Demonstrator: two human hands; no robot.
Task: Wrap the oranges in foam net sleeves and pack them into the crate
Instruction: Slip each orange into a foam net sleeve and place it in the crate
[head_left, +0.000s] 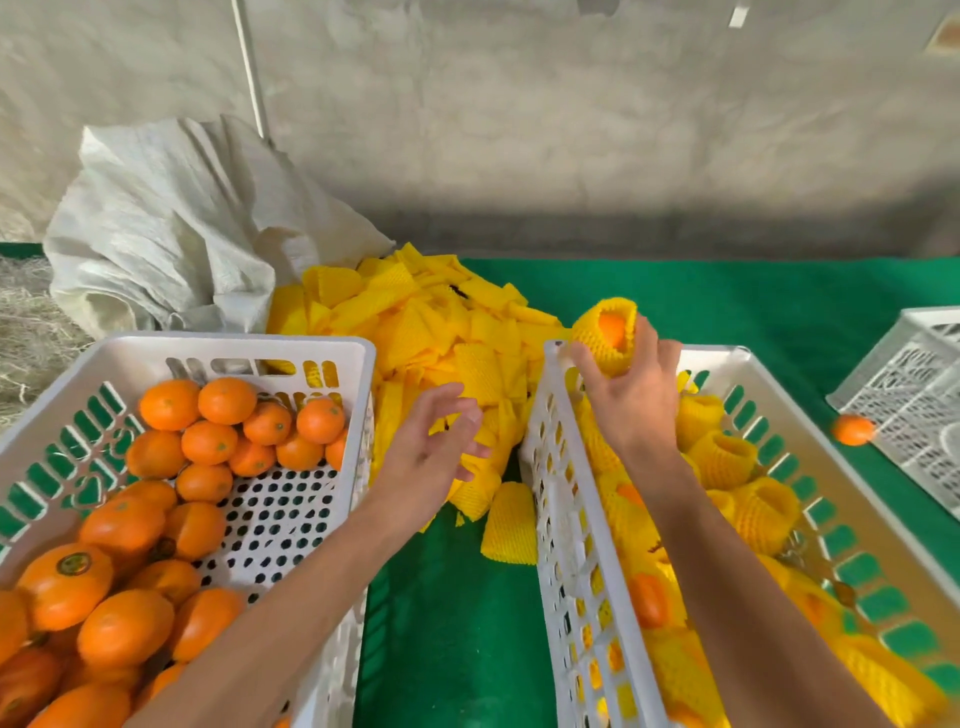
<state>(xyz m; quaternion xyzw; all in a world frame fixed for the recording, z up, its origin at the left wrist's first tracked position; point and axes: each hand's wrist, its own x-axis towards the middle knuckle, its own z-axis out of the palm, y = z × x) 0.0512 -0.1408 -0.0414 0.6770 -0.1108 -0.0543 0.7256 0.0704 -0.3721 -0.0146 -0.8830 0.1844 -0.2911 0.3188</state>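
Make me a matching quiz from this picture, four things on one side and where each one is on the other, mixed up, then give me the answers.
Things:
1. sleeved orange
2. bare oranges
3. loose foam sleeves
4. stray orange

Places:
A. in the left crate
B. in the right hand
C. on the green mat beside the far right crate
D. piled between the two near crates

Pairs: 1-B, 2-A, 3-D, 4-C
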